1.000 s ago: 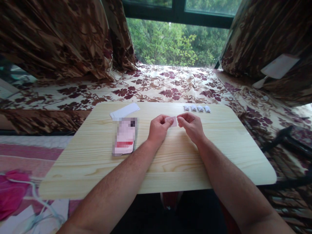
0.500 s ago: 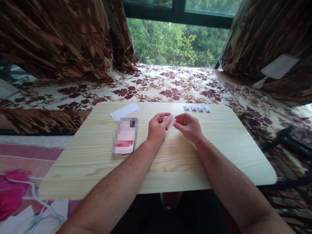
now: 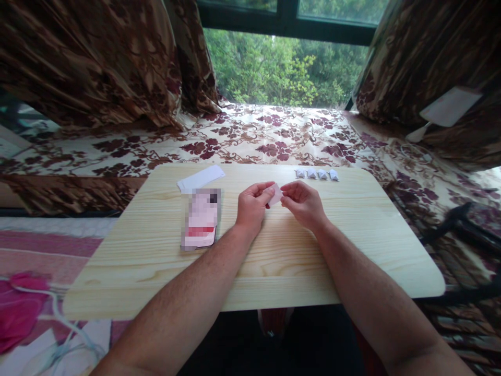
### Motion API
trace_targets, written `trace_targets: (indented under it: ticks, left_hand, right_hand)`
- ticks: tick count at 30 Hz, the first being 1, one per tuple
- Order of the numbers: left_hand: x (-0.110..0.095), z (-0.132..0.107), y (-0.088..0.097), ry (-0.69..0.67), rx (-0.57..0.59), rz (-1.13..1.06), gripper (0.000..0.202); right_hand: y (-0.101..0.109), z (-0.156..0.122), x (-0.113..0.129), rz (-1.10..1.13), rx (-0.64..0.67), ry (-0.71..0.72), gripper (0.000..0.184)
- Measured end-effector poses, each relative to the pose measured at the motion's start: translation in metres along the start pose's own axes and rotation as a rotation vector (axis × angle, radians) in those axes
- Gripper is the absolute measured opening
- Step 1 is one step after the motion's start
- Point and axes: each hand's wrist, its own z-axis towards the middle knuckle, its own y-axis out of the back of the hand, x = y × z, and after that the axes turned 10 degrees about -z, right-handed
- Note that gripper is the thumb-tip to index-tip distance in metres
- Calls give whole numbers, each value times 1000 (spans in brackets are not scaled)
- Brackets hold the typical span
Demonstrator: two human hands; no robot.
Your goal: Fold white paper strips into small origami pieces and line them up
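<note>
A small folded piece of white paper [image 3: 276, 194] is held up between my two hands, over the middle of the table. My left hand [image 3: 253, 202] pinches its left side, thumb on top. At the paper's right edge, my right hand [image 3: 302, 202] has its thumb and fingertips closed on the corner. Beyond my right hand, several small folded paper pieces [image 3: 312, 174] stand in a row near the far edge. White paper strips [image 3: 201, 178] lie at the far left of the table. The finer folds of the held paper are too small to make out.
The pale wooden table [image 3: 289, 266] has rounded corners. A phone [image 3: 201, 219], partly blurred out, lies left of my left forearm. Past the table is a ledge with flowered cloth [image 3: 274, 136], and a white lamp [image 3: 450, 107] stands at the right. White cables [image 3: 55, 303] hang low at left.
The fingers of my right hand have shifted very slightly at the paper's right edge. Both hands otherwise stay in place, still on the paper.
</note>
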Motion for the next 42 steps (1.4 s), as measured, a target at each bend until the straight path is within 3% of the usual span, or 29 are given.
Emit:
trace_targets:
  ticks: [5,12,20,33,42]
  left_hand:
    - [-1,-1,-1,-34,3,76,32]
    - [-3,-4,-3,-30,3,110,27]
    - [-4,-6,-4,-21,-1,122,25]
    - [-2,-6,-3,11,56,79,19]
    - [-5,-7,-3,20,142,127,30]
  right_hand:
    - [2,0,0,-12,-20,16,30]
    - [9,1,-3,-34,61,72,16]
    - [16,3,1,-101,119,84,19]
    - [17,5,-1,-53,149,-22,24]
    - [18,7,2,32,130,-41,25]
